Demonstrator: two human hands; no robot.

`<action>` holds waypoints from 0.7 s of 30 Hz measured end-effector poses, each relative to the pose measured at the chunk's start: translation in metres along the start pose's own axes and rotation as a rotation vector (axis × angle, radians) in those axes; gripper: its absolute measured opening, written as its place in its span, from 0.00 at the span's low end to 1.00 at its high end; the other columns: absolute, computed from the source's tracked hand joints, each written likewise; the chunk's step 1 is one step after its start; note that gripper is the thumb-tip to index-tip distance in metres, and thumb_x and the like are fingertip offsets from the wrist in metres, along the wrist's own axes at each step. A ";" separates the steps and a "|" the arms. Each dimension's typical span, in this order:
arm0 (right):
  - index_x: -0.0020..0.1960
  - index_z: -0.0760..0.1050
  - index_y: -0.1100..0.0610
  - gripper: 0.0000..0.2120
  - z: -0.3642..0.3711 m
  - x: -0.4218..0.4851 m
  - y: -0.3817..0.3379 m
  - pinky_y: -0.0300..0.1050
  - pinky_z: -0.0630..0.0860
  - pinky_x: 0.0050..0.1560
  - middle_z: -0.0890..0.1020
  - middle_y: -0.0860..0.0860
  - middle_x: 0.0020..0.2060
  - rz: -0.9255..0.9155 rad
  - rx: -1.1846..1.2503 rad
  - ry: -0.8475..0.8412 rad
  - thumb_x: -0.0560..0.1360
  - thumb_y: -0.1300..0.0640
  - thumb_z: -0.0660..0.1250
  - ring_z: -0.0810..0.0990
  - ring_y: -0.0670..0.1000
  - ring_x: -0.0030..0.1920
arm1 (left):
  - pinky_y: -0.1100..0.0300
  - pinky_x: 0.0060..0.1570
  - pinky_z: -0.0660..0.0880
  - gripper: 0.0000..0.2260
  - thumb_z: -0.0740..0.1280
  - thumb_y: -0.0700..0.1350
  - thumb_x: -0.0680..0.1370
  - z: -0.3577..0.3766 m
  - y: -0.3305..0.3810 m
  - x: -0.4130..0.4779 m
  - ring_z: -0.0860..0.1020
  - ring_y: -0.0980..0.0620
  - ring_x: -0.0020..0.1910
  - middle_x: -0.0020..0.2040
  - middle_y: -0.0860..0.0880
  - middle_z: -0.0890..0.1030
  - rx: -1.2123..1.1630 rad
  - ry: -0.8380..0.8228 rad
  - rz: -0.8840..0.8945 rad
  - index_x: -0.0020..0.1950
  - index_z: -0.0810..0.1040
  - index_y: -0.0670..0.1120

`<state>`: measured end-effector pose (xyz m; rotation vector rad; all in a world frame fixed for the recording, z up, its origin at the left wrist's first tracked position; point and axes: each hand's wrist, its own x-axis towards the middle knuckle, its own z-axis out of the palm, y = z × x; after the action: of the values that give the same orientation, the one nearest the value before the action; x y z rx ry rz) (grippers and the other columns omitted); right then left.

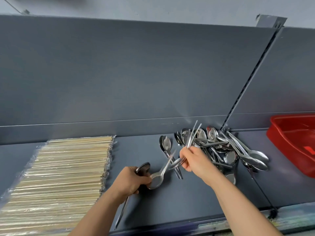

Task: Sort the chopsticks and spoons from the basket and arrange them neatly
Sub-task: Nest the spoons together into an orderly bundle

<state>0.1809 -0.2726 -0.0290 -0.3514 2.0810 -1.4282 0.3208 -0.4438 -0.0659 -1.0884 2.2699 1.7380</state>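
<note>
Sorting looks roughly half done, I judge: wrapped chopsticks [68, 174] lie lined up at nine o'clock, while a tangled spoon pile [221, 147] waits at two o'clock, near the red basket [289, 143]. My hands are apart on the shelf [187, 201]: the left hand [133, 181] grips stacked spoons [144, 167], the right hand [194, 160] pinches loose spoons [191, 137].

A dark grey shelf [187, 201] meets a matching back panel [119, 74] and slotted upright [252, 79] beneath a pale wall [153, 7].
</note>
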 end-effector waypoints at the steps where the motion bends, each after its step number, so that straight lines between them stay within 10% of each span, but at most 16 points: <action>1: 0.39 0.75 0.57 0.12 -0.003 -0.001 0.001 0.34 0.69 0.27 0.75 0.46 0.26 -0.051 -0.032 0.020 0.77 0.61 0.56 0.71 0.44 0.25 | 0.64 0.22 0.66 0.01 0.73 0.39 0.69 -0.003 0.001 0.000 0.66 0.54 0.19 0.28 0.46 0.77 -0.023 0.013 0.007 0.38 0.82 0.42; 14: 0.46 0.77 0.58 0.07 0.013 -0.013 0.006 0.42 0.78 0.32 0.79 0.51 0.26 -0.197 0.030 0.028 0.75 0.68 0.64 0.78 0.49 0.27 | 0.54 0.32 0.81 0.03 0.70 0.40 0.76 0.018 0.021 0.000 0.62 0.55 0.24 0.31 0.44 0.69 -0.444 -0.047 0.145 0.45 0.79 0.40; 21: 0.41 0.80 0.56 0.04 0.009 -0.021 0.004 0.34 0.70 0.26 0.77 0.47 0.23 -0.165 0.058 0.048 0.72 0.63 0.70 0.72 0.44 0.23 | 0.56 0.31 0.81 0.06 0.73 0.36 0.73 0.022 0.020 0.001 0.84 0.47 0.37 0.44 0.38 0.84 -0.445 -0.052 0.148 0.48 0.80 0.36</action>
<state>0.2030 -0.2671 -0.0281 -0.4793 2.0844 -1.6044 0.3012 -0.4228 -0.0579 -0.9338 2.0294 2.3786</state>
